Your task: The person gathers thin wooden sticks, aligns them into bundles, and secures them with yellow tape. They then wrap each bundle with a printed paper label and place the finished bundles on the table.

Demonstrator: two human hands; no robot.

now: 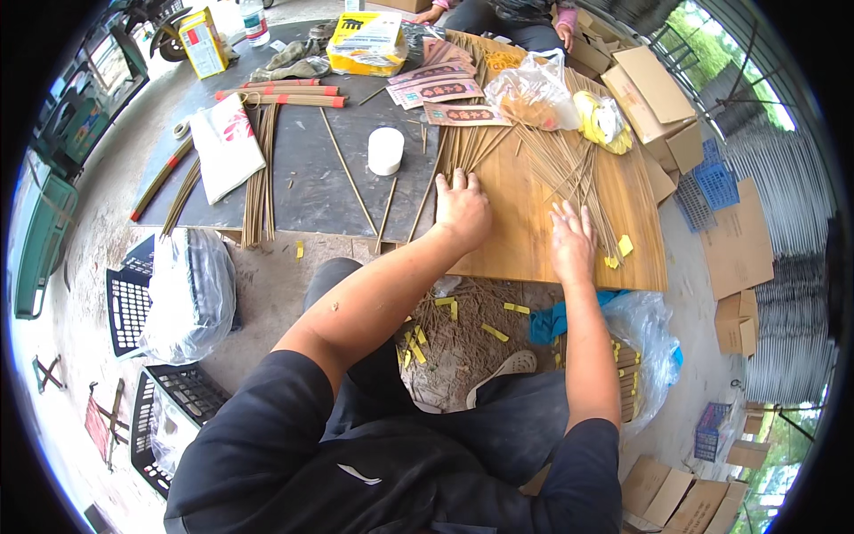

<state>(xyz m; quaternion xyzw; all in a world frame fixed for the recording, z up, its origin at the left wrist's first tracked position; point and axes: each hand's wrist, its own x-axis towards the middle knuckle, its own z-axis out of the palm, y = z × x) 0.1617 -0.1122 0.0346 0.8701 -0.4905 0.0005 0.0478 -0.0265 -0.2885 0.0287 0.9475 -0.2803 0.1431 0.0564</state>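
Thin brown incense sticks (476,147) fan out across the left edge of a wooden board (513,236). On their near ends rests my left hand (463,212), its fingers slightly spread and not wrapped round them. A second loose spread of incense sticks (578,169) lies toward the board's right side. My right hand (572,242) is laid along the near part of that spread, fingers stretched out and touching its left side. Small yellow paper pieces (619,250) sit by the sticks' near ends. Printed paper labels (463,115) lie just beyond the left-hand sticks.
A white roll (386,151) stands on the dark tabletop (307,191), with bundled sticks (261,191) and a white plastic bag (227,147) farther left. Beyond are a yellow box (366,44) and a clear bag (534,93). Another person's hand (565,36) shows at the far side.
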